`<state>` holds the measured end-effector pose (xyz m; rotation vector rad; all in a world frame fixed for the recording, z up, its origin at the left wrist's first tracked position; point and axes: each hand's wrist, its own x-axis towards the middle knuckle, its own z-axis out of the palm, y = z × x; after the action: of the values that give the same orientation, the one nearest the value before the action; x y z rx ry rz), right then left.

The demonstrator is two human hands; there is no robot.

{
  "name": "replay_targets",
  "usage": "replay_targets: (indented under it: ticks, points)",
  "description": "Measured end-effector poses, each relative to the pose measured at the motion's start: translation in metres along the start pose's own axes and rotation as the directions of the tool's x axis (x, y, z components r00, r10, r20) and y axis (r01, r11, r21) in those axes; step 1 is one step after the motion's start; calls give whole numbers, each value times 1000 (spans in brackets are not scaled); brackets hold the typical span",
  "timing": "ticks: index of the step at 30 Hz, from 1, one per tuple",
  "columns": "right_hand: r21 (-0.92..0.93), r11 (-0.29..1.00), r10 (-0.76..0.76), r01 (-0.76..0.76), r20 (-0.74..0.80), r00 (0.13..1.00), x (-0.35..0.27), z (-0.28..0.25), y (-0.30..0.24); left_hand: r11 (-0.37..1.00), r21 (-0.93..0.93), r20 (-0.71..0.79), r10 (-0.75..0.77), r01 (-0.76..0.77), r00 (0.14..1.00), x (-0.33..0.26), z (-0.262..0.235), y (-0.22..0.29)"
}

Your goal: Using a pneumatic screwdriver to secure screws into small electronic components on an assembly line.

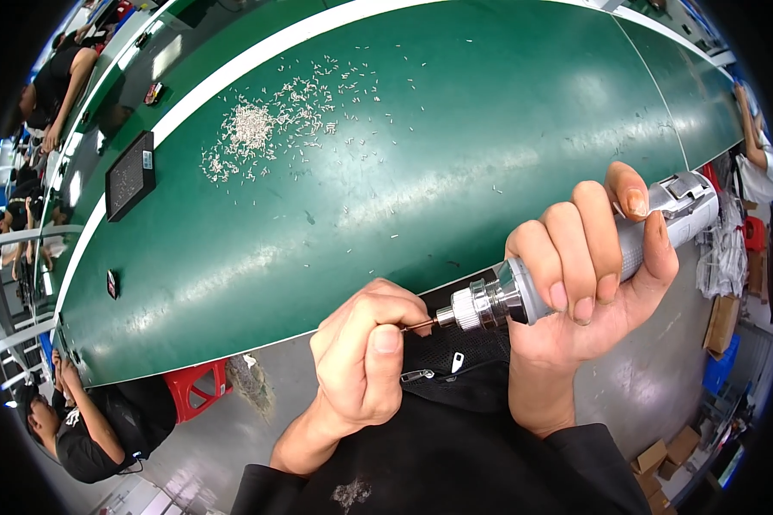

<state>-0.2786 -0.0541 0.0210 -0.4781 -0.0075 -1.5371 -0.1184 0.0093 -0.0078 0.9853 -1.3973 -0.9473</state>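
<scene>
My right hand grips a silver, grey-bodied electric screwdriver held nearly level over the near edge of the green table. Its knurled metal chuck points left, with a thin bit at the tip. My left hand is curled into a fist at that tip, thumb and fingers pinched around the bit's end; whatever small part it pinches is hidden. Both hands hover above my dark clothing, just in front of the table.
Several small pale screws lie scattered in a heap on the far left of the table. A dark flat tray rests near the left edge. A red stool stands below. Other people sit at the left; cardboard boxes lie at the lower right.
</scene>
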Motion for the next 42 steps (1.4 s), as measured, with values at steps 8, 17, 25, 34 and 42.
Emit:
replay_targets:
  ticks: [8,17,25,34,42]
  points:
    - [-14,999,-44,42,-221,974,5,-13,-10,878,471,-96,-42,83,994,39,-87,0]
    - [61,991,-92,123,-372,924,5,-62,-35,309,933,-223,92,185,970,185,-293,-49]
    - [17,993,-101,116,-379,920,3,-69,-32,-32,955,-298,-157,296,942,235,-323,-105]
    - [14,995,-83,95,-367,927,-5,-68,-41,-53,984,-173,-92,168,981,231,-306,-97]
    - [56,998,10,8,-301,954,4,-69,-34,211,956,212,-8,-206,977,202,-170,-39]
